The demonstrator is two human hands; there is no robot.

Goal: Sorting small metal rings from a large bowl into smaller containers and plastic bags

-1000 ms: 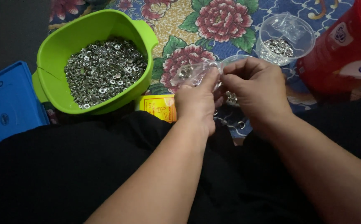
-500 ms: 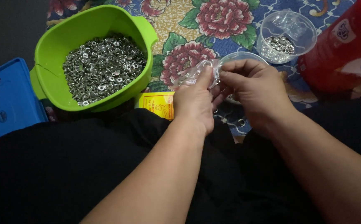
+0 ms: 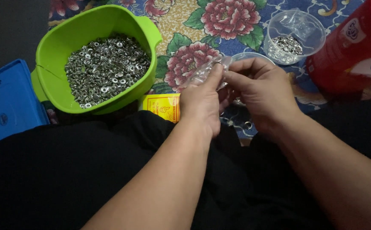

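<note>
Left hand [image 3: 200,102] and right hand [image 3: 260,91] meet, fingers of both grasping a small clear plastic bag [image 3: 202,73], its long axis slanting up-right between them.

Left of your lime-green bowl [image 3: 145,32] of silvery rings [image 3: 104,68] sits a blue lid [image 3: 6,102]; right of it, floral cloth [image 3: 219,21], yellow packet [image 3: 162,106], red tub [image 3: 352,51].
</note>
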